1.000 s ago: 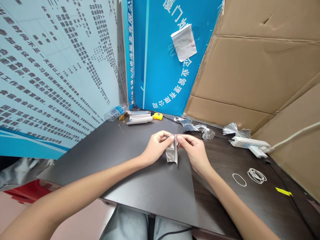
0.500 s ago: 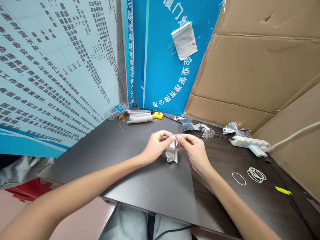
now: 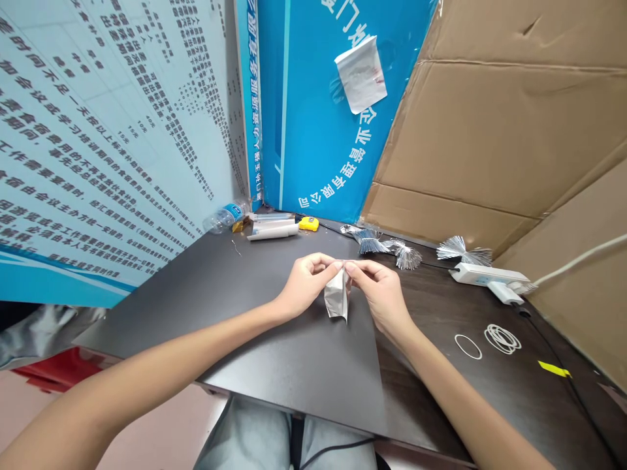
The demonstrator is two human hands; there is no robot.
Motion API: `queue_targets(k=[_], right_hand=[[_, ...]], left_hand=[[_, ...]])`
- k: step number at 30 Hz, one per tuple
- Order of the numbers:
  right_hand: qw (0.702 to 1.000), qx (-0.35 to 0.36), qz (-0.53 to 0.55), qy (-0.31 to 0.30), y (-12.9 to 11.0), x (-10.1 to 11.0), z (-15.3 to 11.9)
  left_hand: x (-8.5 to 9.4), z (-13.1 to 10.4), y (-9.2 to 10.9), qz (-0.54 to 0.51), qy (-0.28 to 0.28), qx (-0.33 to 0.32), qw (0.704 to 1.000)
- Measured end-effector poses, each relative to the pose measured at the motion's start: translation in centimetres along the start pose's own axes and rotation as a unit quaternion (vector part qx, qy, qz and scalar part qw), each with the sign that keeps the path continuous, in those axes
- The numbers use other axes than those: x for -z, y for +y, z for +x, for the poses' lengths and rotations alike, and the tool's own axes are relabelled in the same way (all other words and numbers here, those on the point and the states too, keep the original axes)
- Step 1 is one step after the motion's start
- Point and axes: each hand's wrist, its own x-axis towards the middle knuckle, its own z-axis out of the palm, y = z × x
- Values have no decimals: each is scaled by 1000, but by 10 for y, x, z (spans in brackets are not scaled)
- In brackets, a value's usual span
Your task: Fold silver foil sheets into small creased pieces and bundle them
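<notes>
Silvery sheet [image 3: 336,300], top edge between fingers [image 3: 331,268], desktop [image 3: 294,365] around

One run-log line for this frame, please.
left hand: pinching silvery piece | right hand: pinching same piece | right of hands: power strip

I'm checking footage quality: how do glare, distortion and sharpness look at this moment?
Head view: a soft sheen lies on the gray desk below the silver sheet; head view: the poster at left looks stretched toward the edge; head view: the left hand and right hand look fairly sharp, but the poster's smallest print is too unclear to read.
</notes>
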Motion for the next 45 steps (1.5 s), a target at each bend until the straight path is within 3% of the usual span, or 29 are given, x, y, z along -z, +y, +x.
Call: queue_targets(k=[20,27,37,45], right_hand=[[999,-2,-42,16,1,1,0],[998,17,-63,1,4,3,0],[997,27,-67,-3,1,4,-1],[997,20,-71,-2,0,3,-1]], left_hand=[[5,-1,0,98,7,-42,994],[9,2,8,131,-33,-75,988],[18,9,12,187,-46,-132,972],[19,9,13,171,-74,-123,975]])
